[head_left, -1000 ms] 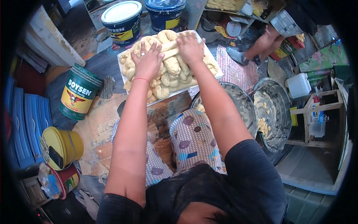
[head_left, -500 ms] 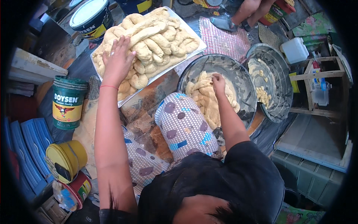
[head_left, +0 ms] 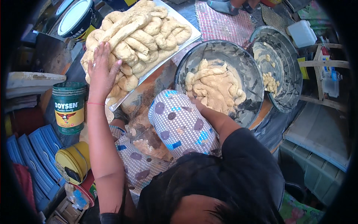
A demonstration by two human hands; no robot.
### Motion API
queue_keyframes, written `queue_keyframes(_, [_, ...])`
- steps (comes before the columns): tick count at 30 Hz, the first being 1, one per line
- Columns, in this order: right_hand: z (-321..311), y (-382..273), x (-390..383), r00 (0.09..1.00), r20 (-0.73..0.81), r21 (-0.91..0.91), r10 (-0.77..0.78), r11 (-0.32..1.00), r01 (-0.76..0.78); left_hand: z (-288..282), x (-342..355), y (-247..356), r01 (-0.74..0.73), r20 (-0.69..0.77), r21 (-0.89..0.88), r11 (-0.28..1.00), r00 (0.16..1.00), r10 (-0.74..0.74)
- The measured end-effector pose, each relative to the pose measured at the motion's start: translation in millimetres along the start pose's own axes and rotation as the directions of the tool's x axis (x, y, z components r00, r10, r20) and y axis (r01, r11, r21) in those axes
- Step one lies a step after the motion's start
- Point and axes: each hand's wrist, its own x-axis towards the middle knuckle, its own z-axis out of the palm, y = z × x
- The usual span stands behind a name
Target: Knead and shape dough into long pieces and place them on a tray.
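Note:
My left hand (head_left: 102,72) rests with fingers stretched out on the near left part of a pile of twisted, rope-like dough (head_left: 134,41) on a white tray (head_left: 192,31). To the tray's right stands a black round basin (head_left: 253,89) holding a tan, crumpled mass of dough (head_left: 214,84). My right hand (head_left: 196,101) is low at the near side of that basin, mostly hidden behind my patterned-trouser knee (head_left: 173,123); its fingers do not show. A second basin (head_left: 289,71), farther right, holds small dough pieces (head_left: 270,84).
A green bucket (head_left: 69,123), yellow bucket (head_left: 78,160) and blue folded objects (head_left: 41,153) are on the left. Dark buckets (head_left: 76,18) stand behind the tray. Another person's feet (head_left: 222,7) show at the top. A white jug (head_left: 302,33) and wooden frame (head_left: 319,67) are at the right.
My right hand has left the tray's dough and gone down right to the basin, now behind my knee. My left hand stays on the tray. The view has shifted, bringing the basins more into sight.

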Motion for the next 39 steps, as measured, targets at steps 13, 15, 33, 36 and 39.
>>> queue_keyframes(13, [47, 148, -119, 0.933, 0.227, 0.124, 0.278, 0.943, -0.31, -2, 35, 3, -0.05, -0.225, -0.469, 0.882, 0.972, -0.064])
queue_keyframes(15, [17, 88, -79, 0.954, 0.23, 0.302, 0.194, 0.917, -0.26, 0, 22, -20, 0.042, -0.181, -0.525, 0.85, 0.97, -0.16])
queue_keyframes(33, [-375, -458, 144, 0.761, -0.399, -0.442, -0.511, 0.835, 0.328, 1, 35, -38, 0.186, -0.04, -0.6, 0.778, 0.964, -0.261])
queue_keyframes(36, [-387, -448, 146, 0.765, -0.523, -0.426, -0.376, 0.893, 0.147, -6, 27, -29, 0.253, 0.02, -0.319, 0.913, 0.965, -0.26])
queue_keyframes(39, [-407, -408, 138, 0.786, -0.581, -0.316, -0.21, 0.949, 0.02, -11, 29, -15, 0.251, 0.02, -0.191, 0.949, 0.968, -0.251])
